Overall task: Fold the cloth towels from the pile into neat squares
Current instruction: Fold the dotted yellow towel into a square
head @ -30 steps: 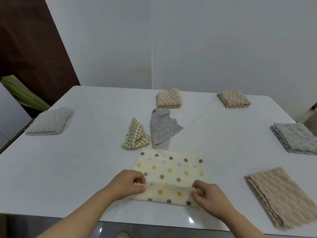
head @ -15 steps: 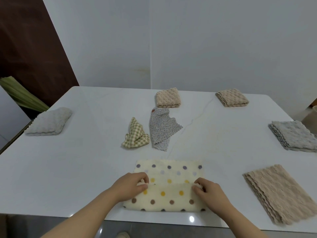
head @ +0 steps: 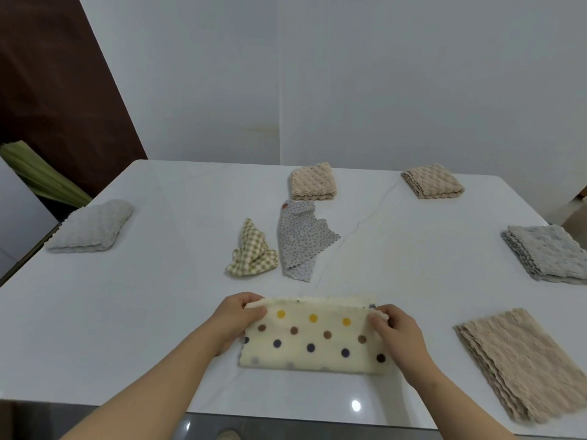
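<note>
Head view: both hands, left hand (head: 236, 319) and right hand (head: 397, 333), pinch far corners of the cream dotted towel (head: 313, 339), folded in half on the surface (head: 127, 312).

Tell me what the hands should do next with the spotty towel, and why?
Probably lay the pinched edge down flush with the far edge and smooth it flat. The left hand and right hand each pinch a far corner of the cream polka-dot fleece towel, folded in half on the white table; a strip of the lower layer shows beyond.

White table (head: 133, 312) with towels (head: 313, 338)
</note>
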`<state>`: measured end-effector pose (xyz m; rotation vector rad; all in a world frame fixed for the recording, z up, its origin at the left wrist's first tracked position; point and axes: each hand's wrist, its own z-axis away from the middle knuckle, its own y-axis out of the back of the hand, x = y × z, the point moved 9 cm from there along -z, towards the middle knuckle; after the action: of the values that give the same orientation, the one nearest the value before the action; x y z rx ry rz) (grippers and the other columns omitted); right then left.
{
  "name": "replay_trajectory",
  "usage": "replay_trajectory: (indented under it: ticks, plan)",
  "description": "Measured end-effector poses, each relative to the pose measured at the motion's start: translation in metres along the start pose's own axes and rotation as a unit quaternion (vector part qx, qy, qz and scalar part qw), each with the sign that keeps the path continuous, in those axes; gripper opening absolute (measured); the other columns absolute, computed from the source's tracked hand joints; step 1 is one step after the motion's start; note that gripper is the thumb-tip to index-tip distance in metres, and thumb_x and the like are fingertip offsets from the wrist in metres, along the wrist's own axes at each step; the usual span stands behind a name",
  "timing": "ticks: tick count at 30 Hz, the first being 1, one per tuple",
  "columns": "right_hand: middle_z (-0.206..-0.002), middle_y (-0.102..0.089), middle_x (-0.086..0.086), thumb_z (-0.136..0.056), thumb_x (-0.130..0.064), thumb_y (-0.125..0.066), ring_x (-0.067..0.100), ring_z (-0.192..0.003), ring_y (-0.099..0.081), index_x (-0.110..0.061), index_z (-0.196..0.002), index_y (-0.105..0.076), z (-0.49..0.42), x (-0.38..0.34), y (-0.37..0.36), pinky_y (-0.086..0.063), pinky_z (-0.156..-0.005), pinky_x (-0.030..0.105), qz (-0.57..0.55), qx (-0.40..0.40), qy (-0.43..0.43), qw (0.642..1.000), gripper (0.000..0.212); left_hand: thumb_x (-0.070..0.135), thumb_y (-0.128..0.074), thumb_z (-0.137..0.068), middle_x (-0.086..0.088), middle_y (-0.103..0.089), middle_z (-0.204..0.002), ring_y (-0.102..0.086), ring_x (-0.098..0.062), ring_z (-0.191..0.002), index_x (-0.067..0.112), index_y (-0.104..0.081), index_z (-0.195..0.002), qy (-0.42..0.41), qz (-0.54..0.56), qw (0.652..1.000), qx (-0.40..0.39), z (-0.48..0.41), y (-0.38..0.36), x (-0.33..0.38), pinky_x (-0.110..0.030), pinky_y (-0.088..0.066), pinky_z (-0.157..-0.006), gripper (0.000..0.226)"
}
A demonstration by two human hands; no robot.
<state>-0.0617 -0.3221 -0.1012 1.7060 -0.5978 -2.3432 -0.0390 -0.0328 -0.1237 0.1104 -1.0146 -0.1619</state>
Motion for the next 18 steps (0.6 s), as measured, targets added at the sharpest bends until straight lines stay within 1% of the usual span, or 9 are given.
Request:
replay_trajectory:
  ticks: [4,7,9,12,15,18]
  plan:
    - [-0.077,-0.059,-0.002,-0.091,-0.018,-0.052,0.016,-0.076,-0.052,-0.016,-0.086,-0.061,-0.013,0.002,-0.001,-0.041,-0.066,0.027,0.002,0.002,-0.023,1.000,0.011,0.011,-0.053,-0.090,-0.012,-0.064,-0.098,-0.063,-0.029,-0.090,0.020,-0.056,-0.088,0.014,-0.041,0.998,0.053,-0.012,0.003,-0.008,-0.037,-0.051,-0.074,0.010]
    - [-0.082,-0.060,-0.005,-0.092,-0.018,-0.052,0.019,-0.083,-0.054,-0.017,-0.089,-0.060,-0.020,0.009,-0.004,-0.041,-0.073,0.029,0.021,-0.007,-0.042,0.999,0.009,0.014,-0.052,-0.090,-0.010,-0.064,-0.100,-0.063,-0.029,-0.093,0.016,-0.055,-0.094,0.010,-0.089,0.993,0.082,-0.017,0.005,-0.011,-0.037,-0.051,-0.077,0.005]
    - [-0.082,-0.060,-0.004,-0.092,-0.017,-0.050,0.019,-0.084,-0.054,-0.017,-0.085,-0.059,-0.023,0.011,-0.005,-0.041,-0.076,0.029,0.037,-0.010,-0.043,0.998,0.012,0.015,-0.051,-0.091,-0.009,-0.063,-0.101,-0.062,-0.028,-0.092,0.016,-0.054,-0.098,0.003,-0.116,0.989,0.090,-0.019,0.005,-0.009,-0.032,-0.049,-0.070,0.008]
    - [-0.080,-0.060,-0.006,-0.093,-0.016,-0.048,0.017,-0.079,-0.053,-0.018,-0.085,-0.058,-0.027,0.005,-0.002,-0.041,-0.067,0.026,0.038,0.008,-0.027,0.999,0.013,0.018,-0.047,-0.094,-0.007,-0.060,-0.099,-0.059,-0.023,-0.084,0.017,-0.051,-0.100,-0.006,-0.140,0.986,0.093,-0.022,0.004,-0.006,-0.027,-0.044,-0.059,0.008]
    - [-0.082,-0.060,-0.007,-0.094,-0.017,-0.047,0.011,-0.077,-0.052,-0.018,-0.090,-0.058,-0.032,-0.002,0.001,-0.040,-0.065,0.019,0.032,0.025,-0.007,0.999,0.012,0.019,-0.044,-0.095,-0.006,-0.059,-0.098,-0.056,-0.021,-0.078,0.018,-0.049,-0.101,-0.010,-0.147,0.985,0.093,-0.024,0.004,-0.006,-0.026,-0.043,-0.056,0.009]
    - [-0.083,-0.060,-0.005,-0.095,-0.019,-0.045,0.009,-0.075,-0.051,-0.016,-0.093,-0.057,-0.038,-0.002,-0.003,-0.039,-0.063,0.022,0.049,0.016,-0.012,0.999,0.013,0.018,-0.043,-0.095,-0.005,-0.057,-0.095,-0.054,-0.018,-0.074,0.019,-0.048,-0.102,-0.013,-0.163,0.981,0.100,-0.025,0.004,-0.005,-0.025,-0.041,-0.052,0.009]
